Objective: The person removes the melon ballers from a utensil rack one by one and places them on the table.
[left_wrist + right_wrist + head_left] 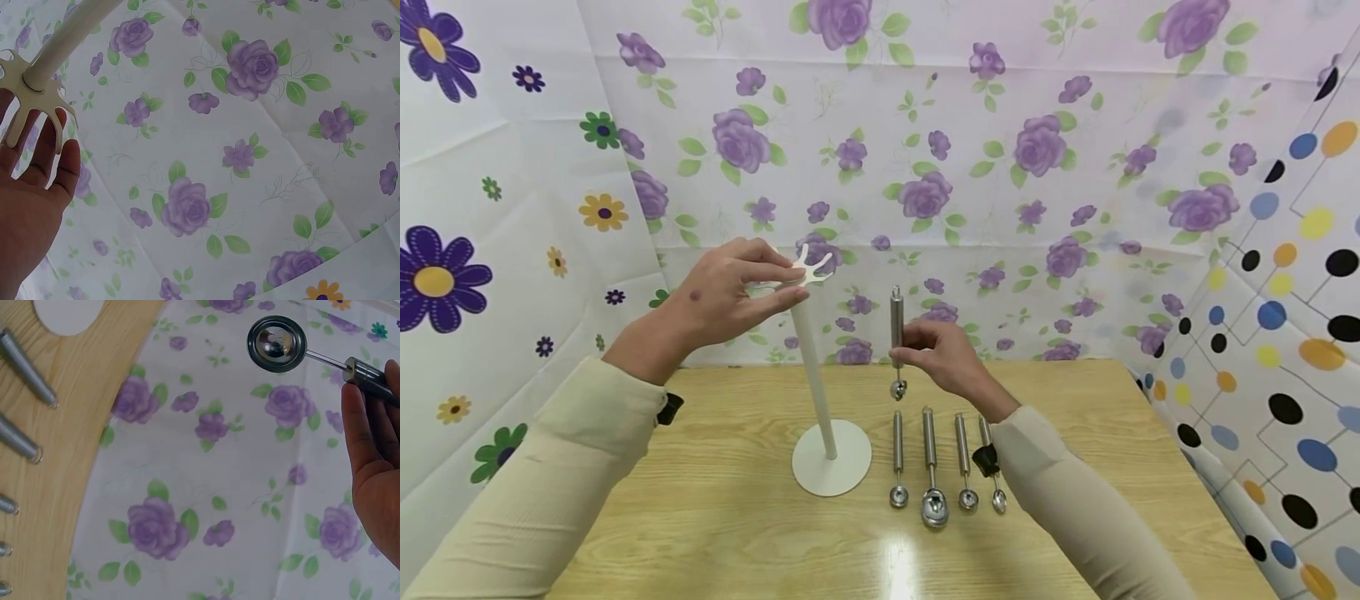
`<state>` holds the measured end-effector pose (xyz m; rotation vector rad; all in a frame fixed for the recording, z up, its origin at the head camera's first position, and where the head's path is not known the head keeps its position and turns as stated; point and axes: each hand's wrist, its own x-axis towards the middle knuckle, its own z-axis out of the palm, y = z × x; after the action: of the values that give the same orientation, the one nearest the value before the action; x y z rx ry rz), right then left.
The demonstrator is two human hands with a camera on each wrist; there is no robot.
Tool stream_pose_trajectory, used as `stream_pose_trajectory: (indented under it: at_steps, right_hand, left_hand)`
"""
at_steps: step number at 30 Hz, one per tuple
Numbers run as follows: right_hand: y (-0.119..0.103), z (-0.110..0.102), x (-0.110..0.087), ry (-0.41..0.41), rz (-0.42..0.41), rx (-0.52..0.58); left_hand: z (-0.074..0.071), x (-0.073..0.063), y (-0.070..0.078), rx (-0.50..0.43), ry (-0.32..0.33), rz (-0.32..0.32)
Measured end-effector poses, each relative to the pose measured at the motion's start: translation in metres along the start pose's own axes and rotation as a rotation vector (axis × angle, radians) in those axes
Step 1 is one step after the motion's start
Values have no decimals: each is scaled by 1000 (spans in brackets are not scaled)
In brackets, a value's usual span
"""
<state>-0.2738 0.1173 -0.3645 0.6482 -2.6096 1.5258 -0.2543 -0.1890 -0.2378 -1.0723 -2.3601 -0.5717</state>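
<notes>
A white utensil stand [814, 367] with a round base rises from the table, its top spread into curved hooks [30, 94]. My left hand [730, 287] holds the stand at this hooked top, thumb and fingers about the hooks. To the right of the pole, my right hand [946, 354] pinches a melon baller [897, 317] by its steel handle. The melon baller hangs upright above the table, bowl down, with its round bowl [275, 344] fully in sight in the right wrist view. No utensil hangs on the visible hooks.
Below my right hand several steel utensils lie side by side, among them a small baller [898, 497], a larger scoop [934, 507] and a narrow spoon [998, 500] partly covered by my wrist. Patterned cloths surround the wooden table [715, 483] at the back and sides.
</notes>
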Motion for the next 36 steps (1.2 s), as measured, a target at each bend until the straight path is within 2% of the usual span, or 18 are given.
stream_pose_trajectory:
  at_steps: [12, 19, 24, 30, 36]
  right_hand:
    - [50, -32, -32, 50, 65, -15]
    - [89, -52, -60, 99, 146, -39]
    - [111, -61, -77, 108, 199, -18]
    - [141, -73, -99, 130, 256, -46]
    - [175, -85, -122, 132, 306, 1]
  left_hand:
    - [3, 1, -1, 2, 40, 28]
    - [4, 3, -1, -2, 64, 59]
    - [2, 1, -2, -1, 65, 51]
    - [2, 2, -2, 5, 62, 52]
    - [3, 3, -2, 0, 58, 58]
